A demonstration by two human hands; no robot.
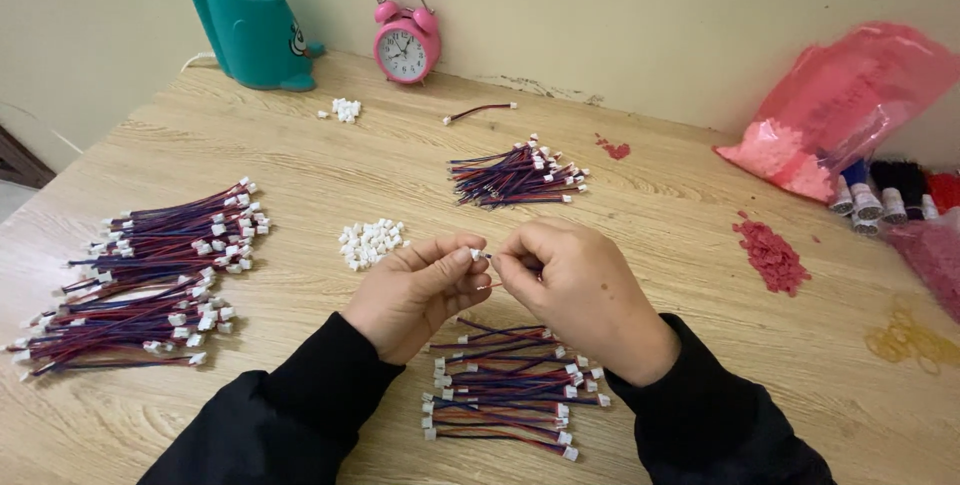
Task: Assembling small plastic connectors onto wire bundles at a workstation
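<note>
- I see a white connector [477, 254] pinched in my left hand [420, 290], above the table's near middle.
- My right hand [580, 290] grips its wire, fingertips meeting the left's.
- Wire bundles [505, 395] lie beneath; loose connectors [370, 242] just left.
- Wooden table [700, 245], clock [405, 40] by the wall.

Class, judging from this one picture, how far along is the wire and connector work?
Looks done: two big bundles of wires with white ends lie at the left, and a smaller pile sits farther back. In hand: the left hand and right hand pinch one small white connector between their fingertips. Seemingly left: the wires under the hands and the loose white connectors.
</note>
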